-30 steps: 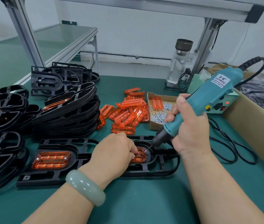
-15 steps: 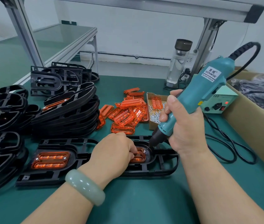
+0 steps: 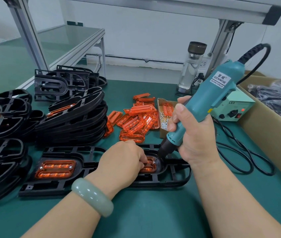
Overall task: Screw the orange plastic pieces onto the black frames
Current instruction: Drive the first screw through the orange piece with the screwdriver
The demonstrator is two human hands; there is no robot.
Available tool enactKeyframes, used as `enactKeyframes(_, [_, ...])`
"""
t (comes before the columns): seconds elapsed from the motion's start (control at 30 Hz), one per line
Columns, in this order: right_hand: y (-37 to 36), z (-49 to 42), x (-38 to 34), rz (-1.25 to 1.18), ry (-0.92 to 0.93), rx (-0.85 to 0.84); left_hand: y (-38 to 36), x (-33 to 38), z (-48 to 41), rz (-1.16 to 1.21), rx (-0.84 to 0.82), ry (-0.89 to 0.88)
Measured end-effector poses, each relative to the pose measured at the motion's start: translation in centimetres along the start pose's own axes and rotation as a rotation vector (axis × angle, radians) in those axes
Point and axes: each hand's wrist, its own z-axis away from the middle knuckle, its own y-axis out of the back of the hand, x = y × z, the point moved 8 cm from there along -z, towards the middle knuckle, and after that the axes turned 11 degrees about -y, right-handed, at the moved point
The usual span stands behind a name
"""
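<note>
Grip, left hand (image 3: 120,164): fingers curled down onto orange piece (image 3: 150,166), pinning it in its seat; pale green bangle (image 3: 91,194) on wrist.
Grip, right hand (image 3: 193,134): wrapped tight round teal electric screwdriver (image 3: 213,100), thumb up along the body.
Far left: finished frames (image 3: 4,117) with orange inserts, stacked flat.
Left-centre: leaning stack of black frames (image 3: 74,115); behind it, more frames standing on edge (image 3: 53,83).
Front left: fitted orange insert (image 3: 55,169), a screw at each end, just left of the work spot.
Centre: working frame (image 3: 170,176) flat on green mat (image 3: 153,212); orange piece sits in its oval recess, mostly hidden by the left hand.
Bit: tip down on a screw (image 3: 154,162) at the piece's right end, tool tilted up to the right.
Behind centre: loose orange pieces (image 3: 136,117) in a heap.
Centre-right: small cardboard tray (image 3: 161,133) of screws, one orange piece lying in it.
Right rear: clear bottle (image 3: 191,69); power supply (image 3: 234,109), red light on.
Far right: large carton (image 3: 265,134), dark bagged contents.
</note>
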Motion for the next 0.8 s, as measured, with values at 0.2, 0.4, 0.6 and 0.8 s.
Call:
enactKeyframes(0.2, [-0.3, -0.1, 0.1, 0.0, -0.019, -0.044, 0.1, 0.1, -0.3, -0.017, -0.02, -0.01])
enactKeyframes(0.4, [-0.1, -0.1, 0.3, -0.032, -0.047, -0.055, 0.0, 0.4, -0.4, -0.043, 0.007, -0.003])
enactKeyframes(0.6, [-0.6, -0.1, 0.4, -0.009, -0.038, -0.087, 0.1, 0.4, -0.2, -0.034, 0.021, 0.008])
enactKeyframes(0.8, [-1.5, -0.1, 0.4, 0.028, -0.006, -0.128, 0.0, 0.3, -0.2, -0.028, 0.019, 0.014])
